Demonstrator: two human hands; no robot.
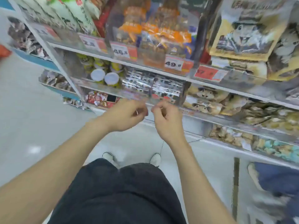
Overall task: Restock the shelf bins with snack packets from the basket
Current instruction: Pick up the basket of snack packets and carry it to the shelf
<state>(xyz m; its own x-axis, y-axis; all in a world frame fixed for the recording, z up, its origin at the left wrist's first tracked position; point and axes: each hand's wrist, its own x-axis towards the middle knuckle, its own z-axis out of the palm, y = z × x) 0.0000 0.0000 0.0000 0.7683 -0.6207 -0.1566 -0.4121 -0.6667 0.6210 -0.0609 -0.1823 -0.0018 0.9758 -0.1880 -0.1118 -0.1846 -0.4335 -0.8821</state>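
We log: orange-labelled packets (161, 33) | white-lidded yellow cans (105, 77) | silver-and-black foil packs (152, 84) | tan squirrel-print bags (239, 36) | orange-and-white price tags (178, 64) | black shorts (121, 191) | white shoes (108, 156)

The shelf bins (100, 88) have clear fronts and sit in rows, one above the other. Shiny silver packets (152, 84) stand up in a middle bin. Just beside them, on the right, tan packets (208, 101) with a cartoon animal lie piled. Orange packets (161, 34) stand in the bin above. Small red packets (98, 98) lie in a lower bin on the left.
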